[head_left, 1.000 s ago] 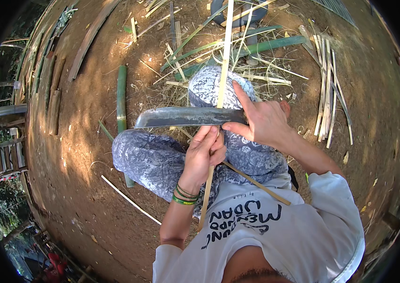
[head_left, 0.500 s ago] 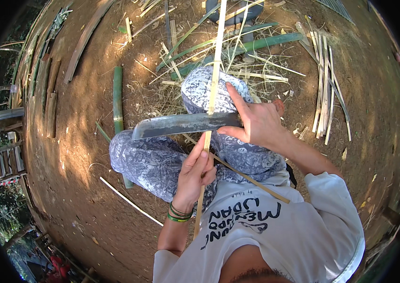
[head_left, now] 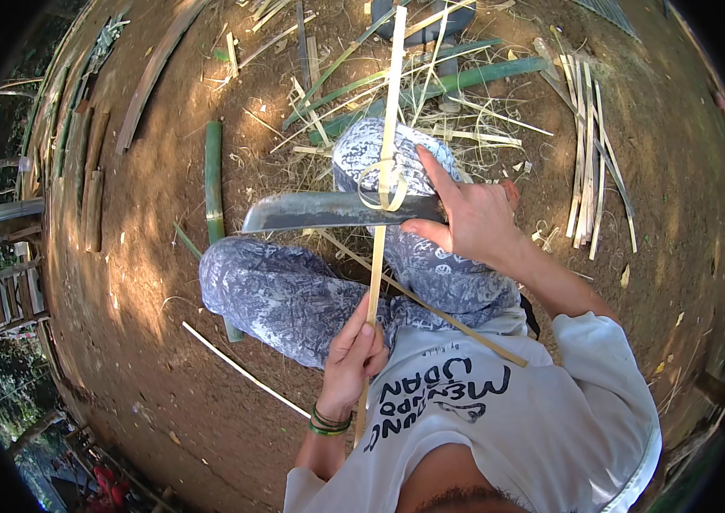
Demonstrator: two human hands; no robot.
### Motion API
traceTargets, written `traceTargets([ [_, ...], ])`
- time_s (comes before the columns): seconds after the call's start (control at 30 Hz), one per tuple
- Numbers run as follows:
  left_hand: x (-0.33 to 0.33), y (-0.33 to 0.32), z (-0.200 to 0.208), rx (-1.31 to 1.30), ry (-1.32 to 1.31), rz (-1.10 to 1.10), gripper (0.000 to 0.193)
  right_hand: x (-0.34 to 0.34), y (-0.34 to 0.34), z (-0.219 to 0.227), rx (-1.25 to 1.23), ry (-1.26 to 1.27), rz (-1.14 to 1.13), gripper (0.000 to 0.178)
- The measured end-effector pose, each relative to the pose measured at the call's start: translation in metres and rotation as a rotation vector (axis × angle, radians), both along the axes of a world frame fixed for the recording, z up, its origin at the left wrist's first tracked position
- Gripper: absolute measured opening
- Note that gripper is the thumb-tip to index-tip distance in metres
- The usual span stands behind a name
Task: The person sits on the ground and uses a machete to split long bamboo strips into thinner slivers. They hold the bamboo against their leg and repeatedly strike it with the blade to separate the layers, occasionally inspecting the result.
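Ground: bare dirt (head_left: 148, 282) fills the frame, with bamboo offcuts (head_left: 585, 162) strewn across the top and a green bamboo pole (head_left: 213, 179) at upper left.
Legs: my patterned trousers (head_left: 294, 295) sit at centre, knees bent.
Blade: the broad knife (head_left: 328, 209) lies crosswise at centre; my right hand (head_left: 473, 218) is wrapped shut on its handle end.
Strip: the pale bamboo strip (head_left: 390, 103) runs from top centre down to my left hand (head_left: 354, 355), which is pinched closed around it.
Shaving: a thin curl (head_left: 384, 184) loops at the blade.
Doing it well: I judge a flat, steady blade and an even pull keep the strip from thinning unevenly.
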State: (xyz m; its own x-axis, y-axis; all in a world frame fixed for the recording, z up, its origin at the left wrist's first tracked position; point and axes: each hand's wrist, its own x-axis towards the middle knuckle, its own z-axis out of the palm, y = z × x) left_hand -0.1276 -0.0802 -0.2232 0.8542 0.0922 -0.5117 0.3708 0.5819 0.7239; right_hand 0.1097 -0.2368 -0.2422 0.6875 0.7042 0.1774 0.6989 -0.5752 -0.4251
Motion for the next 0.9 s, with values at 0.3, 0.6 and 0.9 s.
traceTargets([
  [0.3, -0.086, -0.009, -0.009, -0.007, 0.078, 0.008, 0.048, 0.039, -0.005, -0.011, 0.194, 0.196, -0.278, 0.066],
  [0.6, 0.028, -0.001, -0.012, 0.001, -0.085, -0.048, 0.041, 0.015, -0.022, 0.006, 0.362, 0.298, -0.160, 0.071],
  [0.9, 0.134, 0.009, -0.003, -0.102, -0.209, 0.006, 0.051, -0.009, -0.007, 0.019, 0.007, 0.138, -0.022, 0.097],
])
